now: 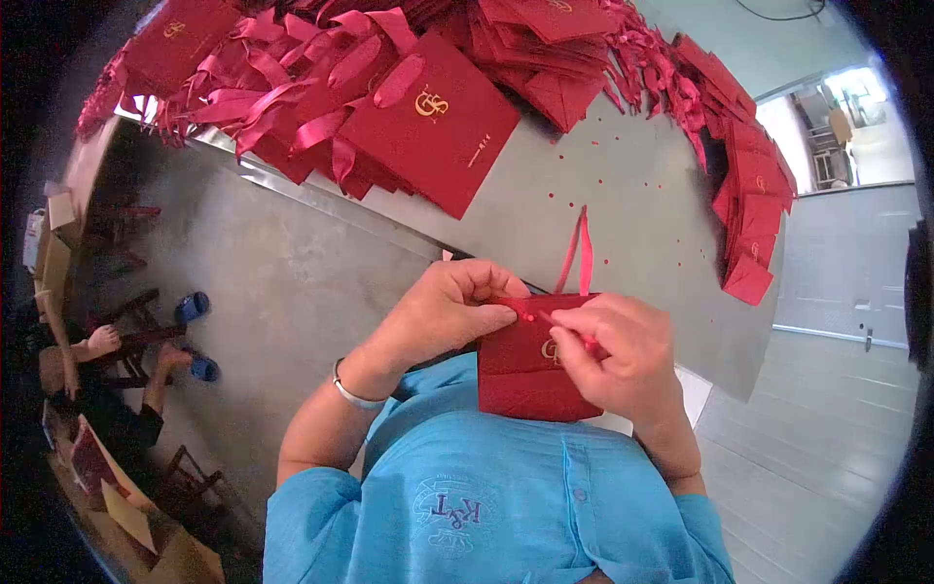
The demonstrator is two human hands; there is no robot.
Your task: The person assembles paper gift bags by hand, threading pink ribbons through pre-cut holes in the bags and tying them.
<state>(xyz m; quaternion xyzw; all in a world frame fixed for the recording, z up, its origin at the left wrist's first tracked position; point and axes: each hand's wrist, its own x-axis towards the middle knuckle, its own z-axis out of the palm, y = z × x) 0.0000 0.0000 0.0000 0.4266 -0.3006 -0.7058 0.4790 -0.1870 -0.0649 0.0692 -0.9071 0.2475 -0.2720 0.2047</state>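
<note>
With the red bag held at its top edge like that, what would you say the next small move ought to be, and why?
Probably draw the ribbon further through: the left hand pinches the red bag at its top edge, the right hand pinches beside it, and the ribbon's ends lie loose on the table.

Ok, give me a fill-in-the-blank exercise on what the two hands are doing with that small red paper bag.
1. Both hands, the left hand and the right hand, grip the small red paper gift bag at its ____ edge.
2. The thin red ribbon rising from the bag lies on the ____ table.
3. The silver bracelet sits on the ____ wrist.
4. The logo on the stacked red bags is ____ in colour.

Missing words: top; grey; left; gold
</note>
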